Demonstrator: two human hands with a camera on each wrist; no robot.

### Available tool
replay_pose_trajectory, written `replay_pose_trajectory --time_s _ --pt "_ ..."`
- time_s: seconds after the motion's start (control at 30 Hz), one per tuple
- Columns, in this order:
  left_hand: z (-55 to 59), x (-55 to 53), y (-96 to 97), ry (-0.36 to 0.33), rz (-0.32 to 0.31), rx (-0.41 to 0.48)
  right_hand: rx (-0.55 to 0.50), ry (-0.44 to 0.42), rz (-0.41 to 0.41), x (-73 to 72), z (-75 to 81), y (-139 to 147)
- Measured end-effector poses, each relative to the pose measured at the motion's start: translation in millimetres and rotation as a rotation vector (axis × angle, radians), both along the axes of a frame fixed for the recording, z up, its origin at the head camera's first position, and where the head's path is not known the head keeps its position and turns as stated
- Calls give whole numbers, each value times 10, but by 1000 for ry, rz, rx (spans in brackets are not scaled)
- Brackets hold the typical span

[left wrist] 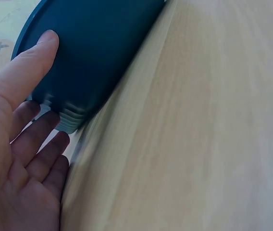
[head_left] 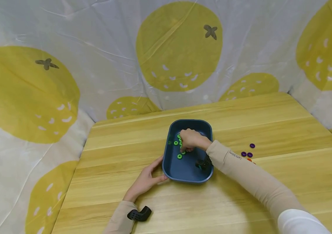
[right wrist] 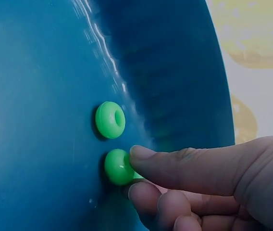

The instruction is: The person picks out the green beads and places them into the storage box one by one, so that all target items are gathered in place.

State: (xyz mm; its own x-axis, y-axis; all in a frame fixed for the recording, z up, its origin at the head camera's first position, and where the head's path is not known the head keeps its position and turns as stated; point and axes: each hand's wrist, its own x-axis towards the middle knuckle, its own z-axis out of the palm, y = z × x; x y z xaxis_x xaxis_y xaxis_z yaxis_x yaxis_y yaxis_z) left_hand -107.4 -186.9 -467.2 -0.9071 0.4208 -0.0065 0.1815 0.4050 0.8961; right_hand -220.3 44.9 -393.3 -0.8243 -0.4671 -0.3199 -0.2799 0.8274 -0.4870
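1. Bare left hand (head_left: 144, 180), loosely spread, rests its thumb against the dark-blue rectangular plastic tray (head_left: 180, 171).
2. Bare right hand (head_left: 192, 139), thumb and fingers narrowly spaced, meets one glossy green ring (right wrist: 117, 168) at the thumb tip, inside the tray; whether pinched, I cannot tell.
3. Whitish cloth (head_left: 104, 19) hangs behind.

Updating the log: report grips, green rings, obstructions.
Left grip resting against blue tray. Right grip inside, apparently pinching green ring. Other green rings nearby. Nothing visibly in the way.
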Motion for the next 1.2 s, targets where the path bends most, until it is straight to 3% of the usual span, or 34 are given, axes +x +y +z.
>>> replay_pose_trajectory --time_s 0.27,0.4,0.53,0.7,0.83,0.97,1.2 --pt "288 111 64 -13 9 2 -10 13 0 4 4 -11" --pt "308 127 74 -6 -2 3 -33 24 -2 -2 38 44" --pt "286 122 73 -3 -10 9 -71 65 -8 -33 177 176" --pt "273 110 74 -17 -2 11 -140 116 -20 -64 395 425" --pt "276 100 81 -19 -8 17 -219 114 -65 -26 448 709" --pt "291 94 90 -9 -15 18 -299 98 -122 72 331 1052" --pt "313 95 77 -18 -1 0 -430 85 -231 277 -109 1563"
